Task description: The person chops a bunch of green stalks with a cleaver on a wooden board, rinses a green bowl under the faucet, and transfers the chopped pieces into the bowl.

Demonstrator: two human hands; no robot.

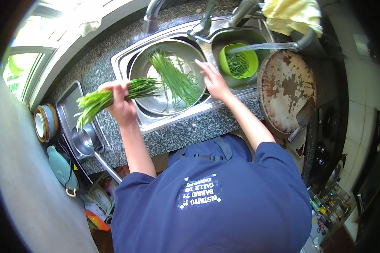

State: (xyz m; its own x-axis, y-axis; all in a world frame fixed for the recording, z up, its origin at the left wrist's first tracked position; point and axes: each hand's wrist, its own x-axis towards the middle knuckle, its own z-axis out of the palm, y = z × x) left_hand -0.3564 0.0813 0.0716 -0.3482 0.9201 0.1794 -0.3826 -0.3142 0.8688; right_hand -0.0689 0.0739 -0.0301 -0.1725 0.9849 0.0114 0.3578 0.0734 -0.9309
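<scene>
My left hand [118, 99] grips a bundle of long green leafy stalks [98, 102], which look like garlic chives, above the left rim of a large round metal basin [139, 98]. In that basin, set in the left sink bowl, lies a second bunch of the greens [177, 77], fanned out. My right hand [214, 79] is over the basin's right edge, fingers spread, holding nothing visible. To its right, a lime-green plastic bowl [254, 58] with short cut green pieces [237, 64] sits in the right sink bowl. Water streams from a faucet [304, 41] into it.
A round, worn chopping board [285, 85] with a cleaver [305, 114] on it stands right of the sink. A metal tray [71, 95] with a long-handled saucepan [84, 140] lies at left, near stacked bowls [46, 122]. A yellow cloth [291, 15] hangs at upper right.
</scene>
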